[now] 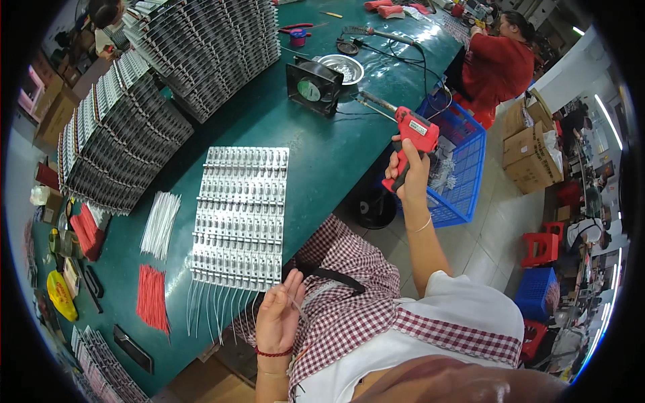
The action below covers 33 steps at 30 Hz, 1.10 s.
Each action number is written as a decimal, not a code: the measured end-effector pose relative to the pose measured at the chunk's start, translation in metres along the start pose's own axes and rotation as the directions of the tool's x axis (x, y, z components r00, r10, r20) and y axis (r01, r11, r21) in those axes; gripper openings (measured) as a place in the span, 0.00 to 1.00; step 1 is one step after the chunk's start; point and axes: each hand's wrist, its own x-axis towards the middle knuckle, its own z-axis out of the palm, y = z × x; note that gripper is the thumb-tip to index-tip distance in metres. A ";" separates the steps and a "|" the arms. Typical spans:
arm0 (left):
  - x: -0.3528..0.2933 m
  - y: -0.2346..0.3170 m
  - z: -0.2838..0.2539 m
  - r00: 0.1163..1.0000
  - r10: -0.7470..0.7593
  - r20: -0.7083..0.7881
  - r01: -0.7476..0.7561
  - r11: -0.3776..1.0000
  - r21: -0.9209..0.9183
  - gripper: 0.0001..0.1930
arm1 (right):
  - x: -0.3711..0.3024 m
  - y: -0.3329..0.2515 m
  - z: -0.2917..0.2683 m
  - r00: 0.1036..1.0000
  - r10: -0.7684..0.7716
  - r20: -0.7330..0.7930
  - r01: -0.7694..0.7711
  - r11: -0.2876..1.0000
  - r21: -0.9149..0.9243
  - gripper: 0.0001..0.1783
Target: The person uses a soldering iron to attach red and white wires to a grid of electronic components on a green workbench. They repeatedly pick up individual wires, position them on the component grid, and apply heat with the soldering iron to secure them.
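Observation:
My right hand (pixel 411 171) grips a red soldering gun (pixel 418 131) by its handle. The gun's metal tip points left toward a small black fan. My left hand (pixel 279 316) is beside the lower right corner of a silver metal panel (pixel 240 215). Its fingers are drawn together on a thin white wire (pixel 297 306); part of the grip is hidden. Rows of small rectangular parts cover the panel, which lies flat on the green table (pixel 322 174). Several thin white wires (pixel 209 309) hang from its near edge. Left of it lie bundles of white wires (pixel 160 225) and red wires (pixel 153 299).
Tall stacks of similar panels (pixel 201 54) stand at the back left. The black fan (pixel 314 87), a metal bowl (pixel 341 68) and a soldering iron (pixel 379 33) with its cable are on the far side. A blue crate (pixel 463 168) stands right of the table. Another person (pixel 497 60) sits beyond.

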 end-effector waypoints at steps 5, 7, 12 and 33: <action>0.016 0.006 -0.005 1.000 0.016 0.015 -0.016 1.000 0.013 0.09 | -0.006 0.004 0.007 0.999 0.034 0.024 -0.035 0.999 0.017 0.16; 0.021 0.008 0.002 0.998 -0.009 0.060 0.007 0.999 0.035 0.09 | -0.007 0.002 0.009 0.998 0.037 0.040 -0.038 0.999 0.024 0.17; 0.004 0.011 0.007 0.991 0.126 0.041 -0.133 0.928 0.348 0.06 | -0.030 0.003 0.022 0.979 0.080 0.188 -0.090 0.995 0.041 0.18; 0.004 0.018 -0.057 0.480 0.679 0.555 -0.160 -0.554 0.817 0.13 | -0.142 0.037 -0.028 0.480 0.626 0.615 -0.332 0.778 -0.533 0.31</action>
